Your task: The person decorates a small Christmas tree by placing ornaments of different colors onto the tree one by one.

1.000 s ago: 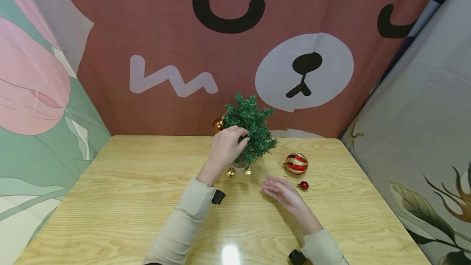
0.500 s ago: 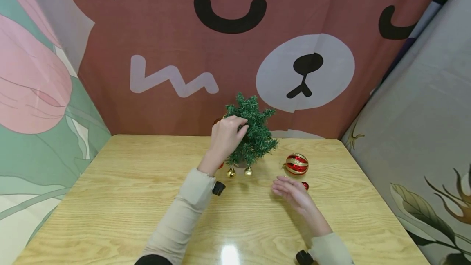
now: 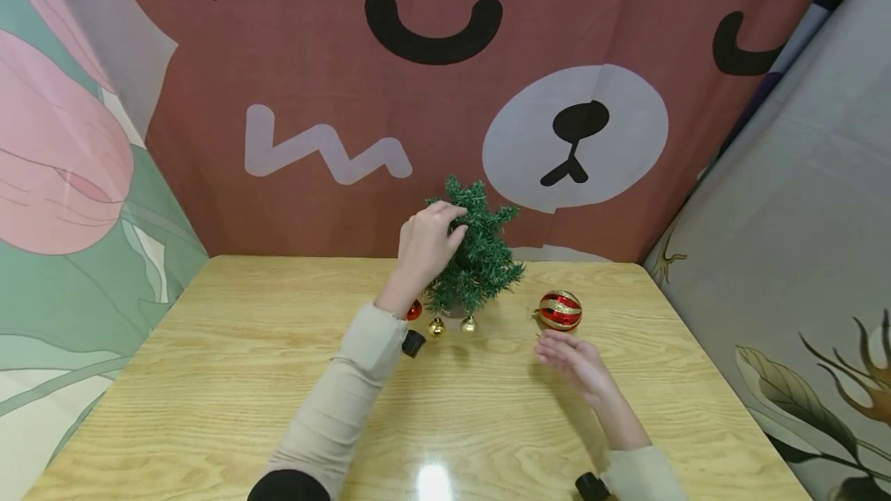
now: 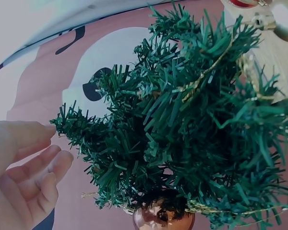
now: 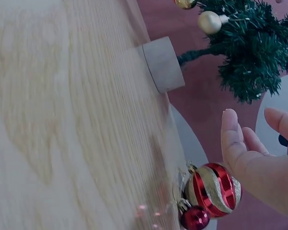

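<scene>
A small green artificial Christmas tree (image 3: 487, 253) stands at the back of the table. My left hand (image 3: 426, 242) is up at its left side, fingers loosely bent; in the left wrist view a fingertip meets the end of a branch of the tree (image 4: 168, 110). A copper bauble (image 4: 162, 218) and gold strings hang on it. My right hand (image 3: 581, 368) hovers with relaxed fingers and holds nothing. Close by lie a red-and-gold striped bauble (image 3: 560, 310) and a small dark red bauble (image 5: 196, 218), which the right hand hides in the head view.
Low on the tree hang a red bauble (image 3: 414, 310), a gold bauble (image 3: 436, 327) and a paler bauble (image 3: 469, 325). A pale round base (image 5: 164, 64) carries the tree. Behind the wooden table (image 3: 278, 362) is a printed curtain (image 3: 313, 83).
My left hand has risen along the tree, uncovering the red bauble and covering the copper one. My right hand has shifted right, over the small dark red bauble.
</scene>
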Available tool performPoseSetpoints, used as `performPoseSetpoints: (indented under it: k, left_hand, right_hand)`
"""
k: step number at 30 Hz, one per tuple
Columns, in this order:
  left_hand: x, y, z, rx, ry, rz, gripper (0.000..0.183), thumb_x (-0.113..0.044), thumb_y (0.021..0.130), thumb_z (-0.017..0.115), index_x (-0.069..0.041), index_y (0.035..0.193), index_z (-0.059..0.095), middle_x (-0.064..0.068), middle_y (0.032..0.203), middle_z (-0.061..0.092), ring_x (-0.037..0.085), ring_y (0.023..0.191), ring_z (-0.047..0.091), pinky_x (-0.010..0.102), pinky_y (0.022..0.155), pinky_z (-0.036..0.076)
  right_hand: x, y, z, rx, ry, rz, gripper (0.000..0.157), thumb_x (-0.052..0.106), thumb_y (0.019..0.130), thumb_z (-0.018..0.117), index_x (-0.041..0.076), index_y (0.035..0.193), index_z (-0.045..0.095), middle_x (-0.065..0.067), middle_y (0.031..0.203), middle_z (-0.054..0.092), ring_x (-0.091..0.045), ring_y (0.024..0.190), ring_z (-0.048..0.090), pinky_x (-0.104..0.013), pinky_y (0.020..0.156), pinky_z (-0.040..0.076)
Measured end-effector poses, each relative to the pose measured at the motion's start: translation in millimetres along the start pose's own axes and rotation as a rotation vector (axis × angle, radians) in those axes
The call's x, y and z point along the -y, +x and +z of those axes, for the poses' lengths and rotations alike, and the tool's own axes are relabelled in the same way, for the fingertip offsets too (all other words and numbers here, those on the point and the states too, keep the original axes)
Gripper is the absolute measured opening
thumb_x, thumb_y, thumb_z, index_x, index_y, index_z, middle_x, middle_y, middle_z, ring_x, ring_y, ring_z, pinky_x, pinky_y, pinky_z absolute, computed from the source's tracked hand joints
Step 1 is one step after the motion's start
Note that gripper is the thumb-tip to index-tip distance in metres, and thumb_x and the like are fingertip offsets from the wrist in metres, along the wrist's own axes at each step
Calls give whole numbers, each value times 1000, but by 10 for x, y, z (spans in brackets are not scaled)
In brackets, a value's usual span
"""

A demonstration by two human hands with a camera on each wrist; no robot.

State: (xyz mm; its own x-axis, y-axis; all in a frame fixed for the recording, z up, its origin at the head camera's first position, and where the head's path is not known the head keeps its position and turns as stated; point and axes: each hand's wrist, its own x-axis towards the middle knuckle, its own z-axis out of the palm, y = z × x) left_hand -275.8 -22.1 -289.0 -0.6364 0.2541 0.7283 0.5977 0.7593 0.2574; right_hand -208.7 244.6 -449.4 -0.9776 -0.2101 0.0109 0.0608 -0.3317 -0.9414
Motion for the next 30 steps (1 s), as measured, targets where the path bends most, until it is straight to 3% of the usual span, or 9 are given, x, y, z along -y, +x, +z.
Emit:
performPoseSetpoints:
  k: [10, 18, 23, 27, 30]
  left_hand:
    - [27, 50, -10, 98, -11, -37, 22, -18, 84, 64, -11, 105, 68, 6, 105, 63, 8, 39, 40, 21, 35, 25]
    - [30, 64, -24, 157, -8, -30, 23, -19, 84, 64, -13, 106, 67, 6, 107, 63, 9, 36, 37, 21, 35, 23]
    - [30, 68, -25, 180, 1, -34, 24, -20, 85, 63, -13, 107, 67, 6, 108, 62, 10, 34, 35, 20, 35, 22]
    - [32, 68, -21, 193, 6, -39, 24, -20, 85, 62, -14, 107, 67, 6, 108, 62, 10, 34, 34, 20, 35, 22]
    - [32, 68, -17, 198, 10, -41, 24, -20, 85, 62, -15, 108, 67, 5, 108, 63, 10, 35, 34, 20, 35, 22]
  right_hand:
    - [109, -75, -141, 0, -63, -72, 27, -6, 91, 40, 11, 96, 61, -4, 87, 65, -15, 82, 62, -26, 75, 49]
    - [225, -107, -248, -134, -182, -91, 26, -6, 90, 45, 14, 89, 63, 0, 82, 65, -13, 76, 62, -23, 70, 50]
    - [258, -124, -325, -231, -267, -101, 18, -5, 87, 51, 9, 90, 62, 3, 82, 63, -12, 75, 61, -25, 69, 50]
    - [138, -58, -570, -253, -316, -128, 11, 0, 84, 58, 0, 94, 64, 1, 83, 64, -11, 75, 61, -27, 69, 51]
    - [-28, 37, -826, -271, -381, -124, 29, 13, 81, 66, -8, 101, 61, -1, 84, 65, -8, 76, 61, -26, 68, 51]
